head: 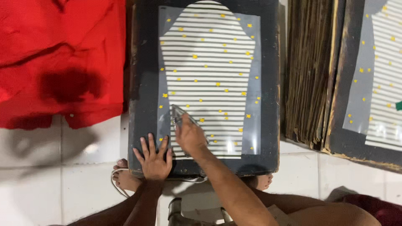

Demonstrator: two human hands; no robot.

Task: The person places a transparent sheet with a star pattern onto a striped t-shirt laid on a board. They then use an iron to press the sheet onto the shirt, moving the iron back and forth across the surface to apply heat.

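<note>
Right hand (pixel 190 136) closed around a small metal tool (pixel 178 115), tip pressed on the striped sheet with yellow stars (pixel 209 75), which lies on a dark board (pixel 268 83). Left hand (pixel 154 159) flat and open, holding down the sheet's near left corner. Risk: tool slips or digs, tearing the sheet; corner lifts if pressure eases. Red cloth (pixel 63 54) at left

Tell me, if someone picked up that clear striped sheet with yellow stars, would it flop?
Probably yes: the striped sheet looks thin and lies perfectly flat on the dark board, so it likely bends easily. Its glossy glare suggests it is slippery, which may be why the left hand presses its corner.
</note>
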